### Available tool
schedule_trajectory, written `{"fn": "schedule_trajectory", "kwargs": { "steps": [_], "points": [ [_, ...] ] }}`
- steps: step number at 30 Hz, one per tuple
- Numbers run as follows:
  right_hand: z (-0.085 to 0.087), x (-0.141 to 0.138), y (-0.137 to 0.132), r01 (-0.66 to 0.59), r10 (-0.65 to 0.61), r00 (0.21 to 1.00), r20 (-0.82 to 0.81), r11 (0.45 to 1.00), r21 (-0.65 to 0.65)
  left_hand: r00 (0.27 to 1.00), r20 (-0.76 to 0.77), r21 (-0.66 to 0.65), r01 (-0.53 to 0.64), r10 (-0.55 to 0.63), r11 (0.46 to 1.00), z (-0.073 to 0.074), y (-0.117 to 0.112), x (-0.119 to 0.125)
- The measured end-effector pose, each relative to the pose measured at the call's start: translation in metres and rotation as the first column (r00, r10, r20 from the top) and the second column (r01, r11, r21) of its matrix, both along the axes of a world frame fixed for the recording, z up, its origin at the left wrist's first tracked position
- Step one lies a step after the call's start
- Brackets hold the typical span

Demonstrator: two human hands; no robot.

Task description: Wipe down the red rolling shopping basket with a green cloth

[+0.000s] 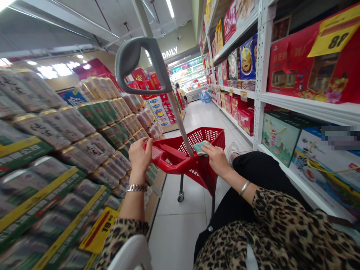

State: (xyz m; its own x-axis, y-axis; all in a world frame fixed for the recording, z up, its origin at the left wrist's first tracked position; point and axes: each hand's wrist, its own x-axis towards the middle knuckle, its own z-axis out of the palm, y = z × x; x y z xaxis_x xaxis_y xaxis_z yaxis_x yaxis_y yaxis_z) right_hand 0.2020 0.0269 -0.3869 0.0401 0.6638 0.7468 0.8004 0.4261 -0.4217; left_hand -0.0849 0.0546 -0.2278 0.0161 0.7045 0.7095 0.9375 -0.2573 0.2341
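Observation:
A red plastic shopping basket [180,165] with a perforated body and a tall grey pull handle [128,71] stands tilted in front of me. At its left end, my left hand [140,153] is closed round the rim. My right hand [215,156] presses a folded pale green cloth [201,147] against the basket's near right rim, beside the foot of the handle pole. The fingers lie over the cloth and grip it. A dark leg with a caster wheel [180,196] reaches the floor below the basket.
White shelves [257,75] with boxed gift packs run along the right. Stacked packs of cans [92,148] line the left, with a yellow price sign [99,229]. The tiled aisle [194,108] leads to a lit fridge [188,73]; a person [181,92] stands far off.

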Motion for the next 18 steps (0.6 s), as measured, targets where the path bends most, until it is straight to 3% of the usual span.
{"fn": "schedule_trajectory", "kwargs": {
  "steps": [4, 6, 13, 18],
  "points": [
    [0.01, -0.005, -0.019, -0.033, 0.033, 0.999, -0.014, 0.999, 0.02, 0.997, 0.031, -0.309, 0.079, -0.073, 0.948, -0.016, 0.036, -0.001],
    [0.015, -0.009, -0.028, -0.027, 0.028, 0.999, -0.02, 0.999, 0.024, 0.997, 0.046, -0.378, 0.077, -0.064, 0.923, -0.025, 0.045, 0.002],
    [0.023, -0.023, -0.057, 0.073, -0.072, 0.997, -0.022, 0.997, 0.033, 0.996, 0.087, -0.382, 0.026, 0.007, 0.924, -0.032, 0.051, 0.006],
    [0.032, -0.035, -0.079, 0.026, -0.036, 0.998, 0.06, 0.986, 0.166, 0.992, 0.102, -0.383, -0.023, 0.068, 0.923, -0.032, 0.052, 0.011]
  ]
}}
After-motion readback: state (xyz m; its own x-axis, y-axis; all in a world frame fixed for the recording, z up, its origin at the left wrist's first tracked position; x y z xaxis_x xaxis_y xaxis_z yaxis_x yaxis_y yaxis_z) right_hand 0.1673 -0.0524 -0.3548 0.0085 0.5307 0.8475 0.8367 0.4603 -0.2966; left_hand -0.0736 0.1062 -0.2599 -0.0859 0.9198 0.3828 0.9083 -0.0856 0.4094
